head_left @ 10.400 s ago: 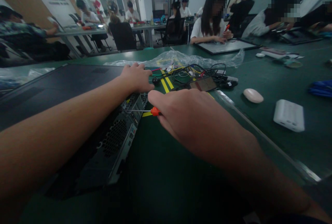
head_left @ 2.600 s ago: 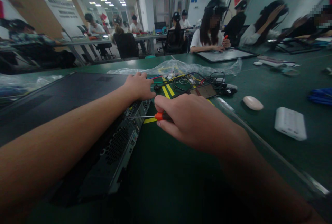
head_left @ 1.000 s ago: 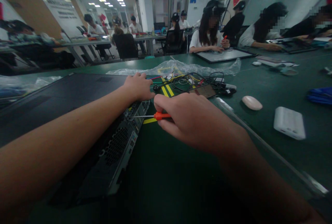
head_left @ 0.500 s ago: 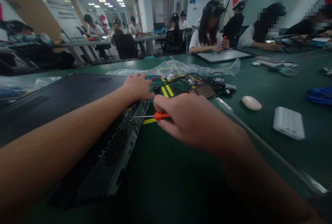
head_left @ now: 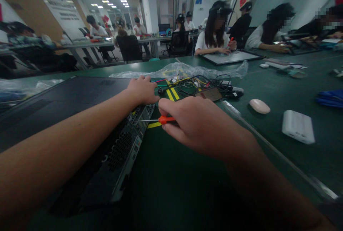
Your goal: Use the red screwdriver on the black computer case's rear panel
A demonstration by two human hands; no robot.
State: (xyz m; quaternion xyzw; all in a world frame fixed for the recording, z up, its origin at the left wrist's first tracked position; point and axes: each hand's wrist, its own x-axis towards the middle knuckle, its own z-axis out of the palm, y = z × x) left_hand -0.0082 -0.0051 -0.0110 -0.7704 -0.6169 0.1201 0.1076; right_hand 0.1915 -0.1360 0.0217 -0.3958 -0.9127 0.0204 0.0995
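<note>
A black desktop computer case (head_left: 64, 93) lies on its side at the left, its rear panel with vents and ports turned toward the right. On its far top corner rests my left hand (head_left: 143, 90), fingers stretched out over the edge; the forearm crosses above the case. My right hand (head_left: 198, 124) is closed round a screwdriver (head_left: 166, 119) with an orange and black handle. Its thin metal shaft points left, and the tip meets the rear panel around the slot covers. The exact spot at the tip is too small to make out.
Tangled cables (head_left: 187, 84) and a clear plastic bag (head_left: 203, 69) lie beyond my hands. Rightward are a pinkish mouse-shaped object (head_left: 259, 106), a white power bank-like block (head_left: 298, 126), a metal strip (head_left: 278, 149) and blue cloth (head_left: 331, 98). Co-workers sit across the green table.
Almost nothing differs. Both my hands, the screwdriver and the case hold their places; a co-worker across the table has shifted slightly.
</note>
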